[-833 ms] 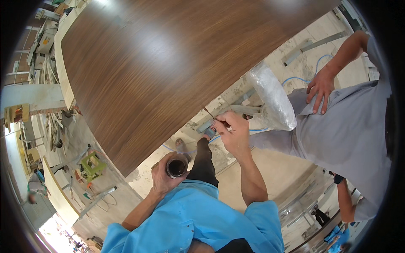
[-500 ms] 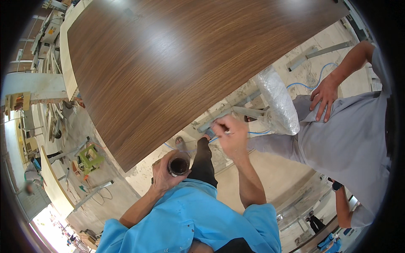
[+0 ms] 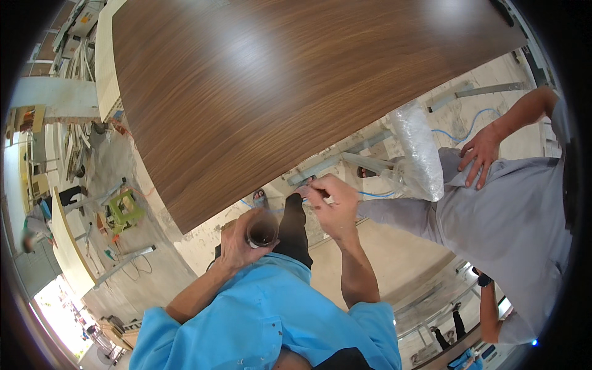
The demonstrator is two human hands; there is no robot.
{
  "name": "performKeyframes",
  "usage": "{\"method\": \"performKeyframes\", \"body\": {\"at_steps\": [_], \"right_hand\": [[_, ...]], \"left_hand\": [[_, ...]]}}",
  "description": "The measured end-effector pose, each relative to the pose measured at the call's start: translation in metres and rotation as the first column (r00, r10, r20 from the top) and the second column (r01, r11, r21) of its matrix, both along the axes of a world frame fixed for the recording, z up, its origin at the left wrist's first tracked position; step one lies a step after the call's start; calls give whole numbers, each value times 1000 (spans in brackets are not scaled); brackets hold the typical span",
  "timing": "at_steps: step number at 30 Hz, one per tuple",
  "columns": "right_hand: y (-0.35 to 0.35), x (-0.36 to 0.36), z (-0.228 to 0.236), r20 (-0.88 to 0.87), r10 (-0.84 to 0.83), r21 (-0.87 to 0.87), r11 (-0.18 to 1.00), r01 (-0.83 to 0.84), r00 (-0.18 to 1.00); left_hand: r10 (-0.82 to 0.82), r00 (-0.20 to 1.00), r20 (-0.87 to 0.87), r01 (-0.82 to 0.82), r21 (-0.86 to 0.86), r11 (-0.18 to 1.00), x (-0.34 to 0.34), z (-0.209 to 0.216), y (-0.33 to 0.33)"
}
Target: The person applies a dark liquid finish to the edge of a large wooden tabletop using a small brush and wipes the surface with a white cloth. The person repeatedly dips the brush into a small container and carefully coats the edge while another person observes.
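Note:
My left hand [image 3: 238,244] is wrapped round a small clear cup [image 3: 262,230] with dark brown contents, held in front of my blue shirt. Its mouth faces up. To the right of the cup, and apart from it, my right hand [image 3: 336,205] is raised with thumb and fingers pinched together. Whatever may be between those fingertips is too small to make out. Beyond both hands lies a large dark wood-grain board [image 3: 265,105], its near edge just ahead of them; neither hand touches it.
At the right stands a person in grey [image 3: 499,209], hand on thigh, beside a roll of clear plastic wrap [image 3: 419,151]. Metal frame legs [image 3: 317,168] and a blue hose [image 3: 472,126] show below the board. A green stool [image 3: 125,209] stands on the floor at left.
The view has shifted slightly, so the board appears further right. My right hand sits a little lower and closer to the cup, still pinched. The left hand keeps its hold.

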State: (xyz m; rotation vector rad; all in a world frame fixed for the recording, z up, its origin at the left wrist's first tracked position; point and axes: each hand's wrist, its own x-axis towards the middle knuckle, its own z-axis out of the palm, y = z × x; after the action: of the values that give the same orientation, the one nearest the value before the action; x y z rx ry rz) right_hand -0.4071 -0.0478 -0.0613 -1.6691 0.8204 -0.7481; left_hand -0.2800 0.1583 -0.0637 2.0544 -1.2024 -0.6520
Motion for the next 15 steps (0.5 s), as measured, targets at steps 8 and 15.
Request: {"method": "performKeyframes", "body": {"at_steps": [8, 15], "right_hand": [[30, 15, -6, -19, -36, 56, 998, 37, 999], [50, 19, -3, 0, -84, 98, 992, 84, 996]], "left_hand": [[26, 999, 33, -26, -13, 1000, 5, -5, 19], [70, 994, 85, -68, -21, 997, 16, -7, 41]]}}
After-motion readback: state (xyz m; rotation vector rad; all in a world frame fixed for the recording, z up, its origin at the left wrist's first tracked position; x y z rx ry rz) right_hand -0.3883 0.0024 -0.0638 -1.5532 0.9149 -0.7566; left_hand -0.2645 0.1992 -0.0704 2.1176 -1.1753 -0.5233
